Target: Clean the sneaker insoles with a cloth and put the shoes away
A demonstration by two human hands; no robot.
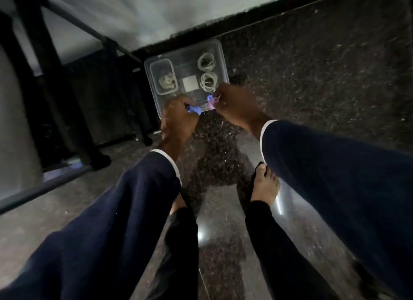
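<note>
Left hand (178, 118): fingers curled tight round a small blue piece (194, 109), just at the near edge of a clear box (220, 60). Right hand (234, 103): fingers pinching a small pink-and-blue piece (211, 100), close beside the left, over the same near edge. Hard to tell what the two pieces are; too small and blurred.

Just beyond the fingers, inside the box: two white coils (206, 60) one behind the other on the right side, a white square (189, 83) between the coils and a smaller clear tub (164, 77) on the left. Something pale and crumpled in that tub, unclear what. Box flat on a dark speckled floor (312, 65), hard by a pale wall (134, 13).

Left of the fingers: black metal frame legs (51, 80) standing on the floor.

Nearer than the fingers: dark blue sleeves (335, 176) with white cuffs on both forearms, black trouser legs and a bare foot (264, 185) below them.

No sneaker, insole or cloth anywhere in view; cannot tell where they are.
</note>
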